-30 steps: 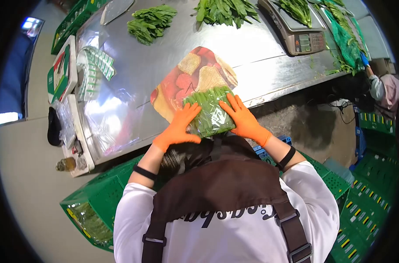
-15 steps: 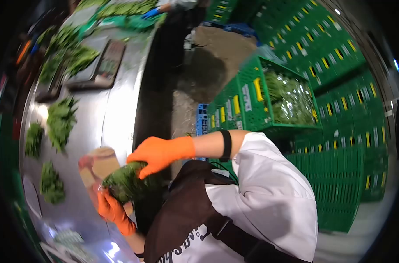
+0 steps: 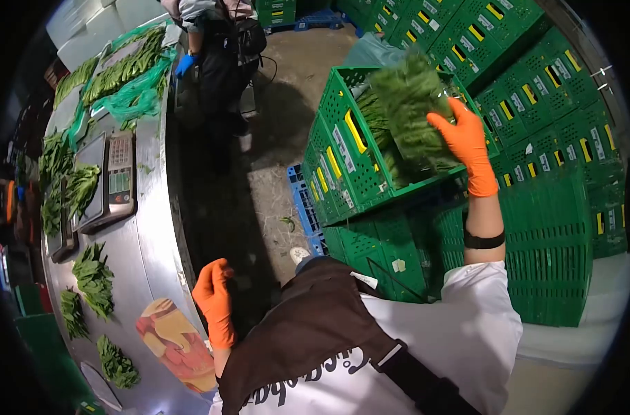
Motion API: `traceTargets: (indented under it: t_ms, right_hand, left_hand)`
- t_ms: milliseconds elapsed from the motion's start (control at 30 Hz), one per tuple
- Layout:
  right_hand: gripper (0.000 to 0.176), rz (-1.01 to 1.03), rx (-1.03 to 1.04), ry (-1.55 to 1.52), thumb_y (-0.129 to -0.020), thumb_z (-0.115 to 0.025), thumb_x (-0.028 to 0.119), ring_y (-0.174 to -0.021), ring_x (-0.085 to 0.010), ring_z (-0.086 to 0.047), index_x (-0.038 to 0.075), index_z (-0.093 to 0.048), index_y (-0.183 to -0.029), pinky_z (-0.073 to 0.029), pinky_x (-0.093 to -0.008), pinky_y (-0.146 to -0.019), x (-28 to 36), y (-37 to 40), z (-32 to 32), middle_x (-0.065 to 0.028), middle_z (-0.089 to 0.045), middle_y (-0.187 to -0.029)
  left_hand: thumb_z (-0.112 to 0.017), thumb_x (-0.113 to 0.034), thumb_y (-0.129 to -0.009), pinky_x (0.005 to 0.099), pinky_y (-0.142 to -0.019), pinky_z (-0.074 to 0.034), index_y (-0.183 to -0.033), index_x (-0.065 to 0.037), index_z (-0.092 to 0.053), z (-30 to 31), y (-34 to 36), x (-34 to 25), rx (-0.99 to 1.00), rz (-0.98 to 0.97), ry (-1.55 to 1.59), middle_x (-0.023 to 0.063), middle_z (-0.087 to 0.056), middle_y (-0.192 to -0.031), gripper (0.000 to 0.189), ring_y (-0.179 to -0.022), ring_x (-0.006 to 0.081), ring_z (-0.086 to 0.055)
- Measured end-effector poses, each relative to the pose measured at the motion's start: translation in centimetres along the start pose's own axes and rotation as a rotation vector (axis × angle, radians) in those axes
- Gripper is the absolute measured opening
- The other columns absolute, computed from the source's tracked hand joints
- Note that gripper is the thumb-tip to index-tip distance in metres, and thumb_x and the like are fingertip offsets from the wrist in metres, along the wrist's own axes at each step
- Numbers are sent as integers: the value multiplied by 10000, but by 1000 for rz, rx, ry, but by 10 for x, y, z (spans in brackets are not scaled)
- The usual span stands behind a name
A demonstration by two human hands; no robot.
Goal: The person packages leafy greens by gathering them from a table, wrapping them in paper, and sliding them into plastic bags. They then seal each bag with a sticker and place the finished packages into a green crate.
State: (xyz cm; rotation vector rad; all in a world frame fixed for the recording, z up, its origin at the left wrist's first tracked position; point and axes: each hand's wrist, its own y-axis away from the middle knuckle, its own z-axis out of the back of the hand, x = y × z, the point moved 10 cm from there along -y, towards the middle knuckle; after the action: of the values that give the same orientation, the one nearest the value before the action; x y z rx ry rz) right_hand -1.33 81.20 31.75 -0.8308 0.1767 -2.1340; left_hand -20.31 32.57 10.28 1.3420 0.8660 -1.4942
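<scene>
My right hand (image 3: 465,142), in an orange glove, grips the right side of a clear bag of leafy greens (image 3: 413,111). The bag is tilted over the open top of a green crate (image 3: 356,169), which has more greens inside. My left hand (image 3: 215,301), also orange-gloved, hangs by the near edge of the metal table (image 3: 159,252). Its fingers are loosely curled together, with nothing seen in them. Beside it on the table lies a board with a fruit print (image 3: 177,339).
Bunches of greens (image 3: 94,280) lie on the table beside a scale (image 3: 118,180). A co-worker in dark clothes (image 3: 221,69) stands at the table's far end, wearing a blue glove (image 3: 185,66). Green crates (image 3: 529,117) are stacked at right. A blue pallet (image 3: 304,207) is below the filled crate.
My right hand has carried the bag of greens from above the table's edge rightward to the crate. My left hand has let go of the bag. The view has turned, bringing the co-worker into sight.
</scene>
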Motion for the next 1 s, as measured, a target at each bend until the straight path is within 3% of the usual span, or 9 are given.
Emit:
traceTargets:
  t_ms: [133,200,267,400,467,600,800,867,1000]
  right_hand:
    - [531,-125,254,368,-699,-692,448,-915,-384,-604,43,-625,-1037,-479,-425,-803,-127,16,-96,-215,-640,-976]
    - [553,-244,740,462,-692,-683,466,-934,-380,-604,48,-630,-1051,-478,-439,-826,-196,36,-164,-231,-624,-1018]
    - [455,-148,879,816,-744,-632,428,-913,-368,-617,61,-660,-1012,-488,-440,-815,-156,15,-158,-217,-640,-978]
    - [352,205,362,509,-827,-571,354,-855,-344,-629,94,-652,-1049,-492,-446,-736,14,-77,-159,-150,-670,-899]
    - [321,363,349,219,-845,-562,329,-857,-318,-639,97,-650,-1049,-499,-419,-723,118,-78,-200,-137,-674,-891]
    - [267,773,618,-336,-814,-635,226,-825,-268,-662,91,-656,-1043,-514,-334,-709,301,43,-339,-123,-679,-921]
    - [358,1039,1580,-544,-805,-608,306,-927,-301,-626,43,-641,-1045,-488,-358,-820,499,360,-474,-130,-661,-1008]
    - [405,1428,1379,-638,-819,-589,344,-1008,-317,-583,44,-612,-1090,-464,-365,-866,546,424,-490,-143,-630,-1081]
    - [446,1495,1552,-583,-826,-585,388,-1034,-318,-568,59,-591,-1127,-458,-374,-875,627,504,-531,-146,-606,-1124]
  left_hand:
    - [-559,-120,-919,209,-695,-468,-996,4,-647,-28,-11,0,59,-13,-160,35,-648,-804,170,-756,86,-605]
    - [-563,-119,-916,213,-702,-471,-997,4,-647,-18,-11,8,24,-2,-178,38,-650,-813,170,-763,88,-606]
    - [-575,-116,-907,223,-714,-476,-1001,3,-647,8,-8,27,-68,4,-230,42,-655,-835,168,-767,94,-605]
    - [-592,-167,-889,283,-749,-486,-1032,-14,-641,98,23,61,-305,166,-463,101,-675,-884,214,-820,163,-632]
    - [-601,-212,-873,326,-792,-485,-1025,-20,-642,150,55,68,-444,214,-548,134,-676,-928,248,-860,230,-647]
    - [-592,-320,-852,358,-822,-481,-1005,-46,-645,252,138,93,-710,417,-660,134,-669,-965,318,-934,277,-635]
    - [-597,-421,-819,353,-796,-480,-1013,-42,-641,412,263,136,-954,781,-593,128,-672,-951,429,-890,271,-637]
    - [-595,-450,-810,335,-790,-470,-1003,-21,-640,461,300,138,-1169,763,-474,139,-670,-917,472,-881,246,-634]
    - [-611,-455,-800,350,-789,-466,-1023,-6,-630,554,331,195,-1289,677,-231,118,-662,-865,502,-880,234,-631]
